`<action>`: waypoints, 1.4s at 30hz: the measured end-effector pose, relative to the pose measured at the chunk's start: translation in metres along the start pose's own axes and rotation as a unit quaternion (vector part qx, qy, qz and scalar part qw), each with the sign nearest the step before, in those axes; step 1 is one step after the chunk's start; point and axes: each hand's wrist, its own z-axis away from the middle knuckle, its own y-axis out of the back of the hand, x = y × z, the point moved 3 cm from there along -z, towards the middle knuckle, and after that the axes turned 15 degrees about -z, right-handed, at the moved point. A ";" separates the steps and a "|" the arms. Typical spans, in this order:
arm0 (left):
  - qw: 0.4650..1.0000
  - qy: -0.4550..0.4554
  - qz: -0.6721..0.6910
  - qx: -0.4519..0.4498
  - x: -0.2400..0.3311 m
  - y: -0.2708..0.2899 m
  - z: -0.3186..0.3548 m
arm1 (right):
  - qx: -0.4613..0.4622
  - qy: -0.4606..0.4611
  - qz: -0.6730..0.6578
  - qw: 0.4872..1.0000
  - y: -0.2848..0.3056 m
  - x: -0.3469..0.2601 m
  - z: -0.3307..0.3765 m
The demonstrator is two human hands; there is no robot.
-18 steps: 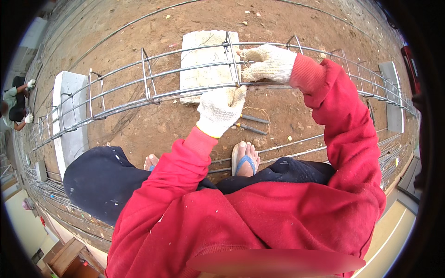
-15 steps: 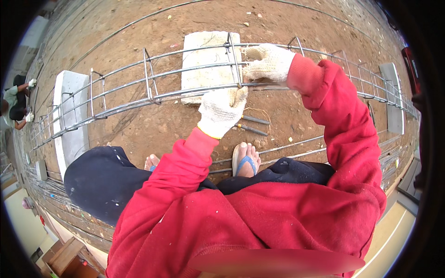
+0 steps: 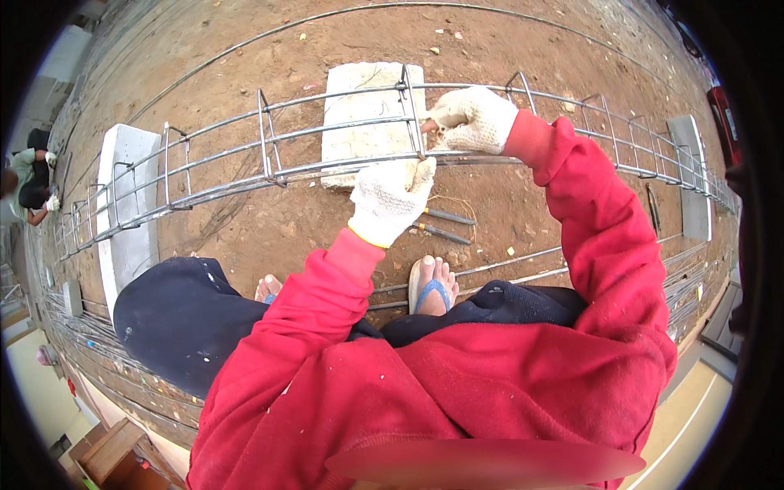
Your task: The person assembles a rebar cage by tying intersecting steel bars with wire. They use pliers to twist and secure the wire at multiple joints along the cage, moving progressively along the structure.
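Note:
A long steel rebar cage (image 3: 269, 155) with square stirrups runs across the view, resting on concrete blocks. My left hand (image 3: 389, 198), in a white knit glove, grips the near lower bar where a stirrup (image 3: 411, 110) crosses it. My right hand (image 3: 475, 119), also gloved, is closed on the upper part of the same stirrup, pinching something small at the joint; what it is cannot be made out. Both sleeves are red.
Pliers (image 3: 445, 225) lie on the red dirt below my left hand, beside my sandalled foot (image 3: 431, 286). Concrete blocks (image 3: 363, 106) (image 3: 124, 196) (image 3: 692, 175) support the cage. More rebar (image 3: 523, 265) lies near my feet. Another person (image 3: 28, 180) crouches far left.
Both hands stay at the same stirrup joint; my left hand has shifted slightly up along the lower bar.

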 end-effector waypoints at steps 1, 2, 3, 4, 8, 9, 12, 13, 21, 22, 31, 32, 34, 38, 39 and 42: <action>1.000 0.002 0.009 0.005 -0.001 0.000 0.000 | 0.004 0.062 0.038 0.997 -0.002 0.001 -0.004; 1.000 0.004 0.019 0.009 -0.001 0.000 -0.001 | 0.009 0.124 0.076 0.989 -0.006 0.001 -0.008; 1.000 0.005 0.027 0.013 -0.002 0.000 -0.001 | 0.011 0.179 0.117 0.977 -0.009 0.001 -0.010; 0.999 0.007 0.035 0.023 -0.002 0.000 -0.002 | -0.015 0.172 0.050 0.984 -0.009 0.003 -0.010; 0.999 0.018 0.033 -0.004 -0.003 0.000 -0.002 | -0.067 0.124 0.024 0.990 -0.009 0.011 -0.019; 0.999 0.022 0.026 -0.028 -0.003 0.000 -0.001 | -0.062 0.118 0.063 0.989 -0.009 0.012 -0.018; 0.997 0.043 0.012 -0.070 -0.002 0.000 0.000 | -0.037 0.171 0.156 0.972 -0.011 0.008 -0.020; 0.998 0.042 0.017 -0.054 -0.001 0.001 0.000 | -0.030 0.203 0.179 0.962 -0.012 0.005 -0.019; 0.999 0.023 0.040 -0.004 -0.001 -0.001 -0.001 | 0.073 0.208 0.342 0.914 -0.007 -0.033 -0.003; 0.999 0.019 0.029 0.003 -0.001 -0.001 0.000 | 0.080 0.231 0.367 0.897 -0.008 -0.042 0.002; 0.986 0.079 0.065 -0.135 0.001 0.008 0.007 | 0.166 0.096 0.367 0.910 -0.046 -0.080 0.021; 0.972 0.124 0.064 -0.187 0.000 0.009 0.008 | 0.195 0.076 0.334 0.919 -0.048 -0.081 0.021; 0.976 0.115 0.061 -0.173 0.002 0.020 0.005 | 0.166 0.015 0.398 0.902 -0.056 -0.083 0.019; 0.961 0.128 0.158 -0.189 0.001 0.035 -0.001 | 0.045 -0.028 0.485 0.873 -0.062 -0.100 0.020; 0.948 0.155 0.178 -0.216 -0.001 0.037 -0.001 | 0.070 0.003 0.437 0.897 -0.055 -0.106 0.020; 0.893 0.248 0.257 -0.273 -0.006 0.038 0.001 | 0.135 0.074 0.293 0.944 -0.028 -0.120 0.031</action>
